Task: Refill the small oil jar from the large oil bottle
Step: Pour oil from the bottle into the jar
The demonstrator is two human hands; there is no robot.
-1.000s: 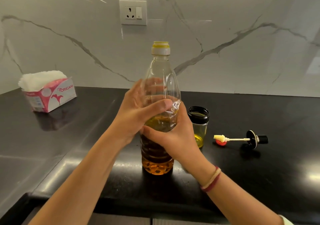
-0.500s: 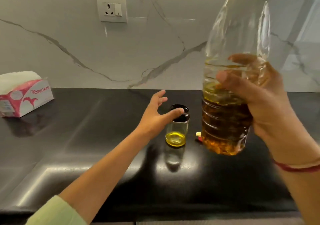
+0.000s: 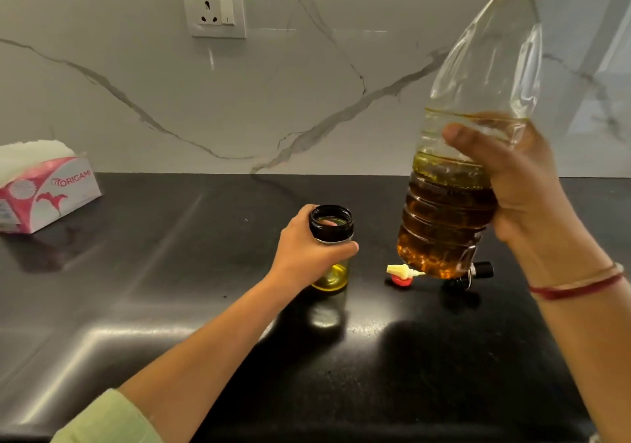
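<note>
Black countertop (image 3: 170, 272) runs below a veined marble backsplash (image 3: 307, 84). From my remote seat I see the left hand (image 3: 307, 255) wrapped around the small oil jar (image 3: 331, 234), thumb across the glass just under its open black neck. The jar stands on the counter. The right hand (image 3: 522, 186) grips the large oil bottle (image 3: 454, 203) at mid-body, raised upright, cap on, right of the jar.

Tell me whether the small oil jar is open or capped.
Open. The small oil jar shows a bare mouth; a brush-tipped lid lies apart on the counter.
</note>
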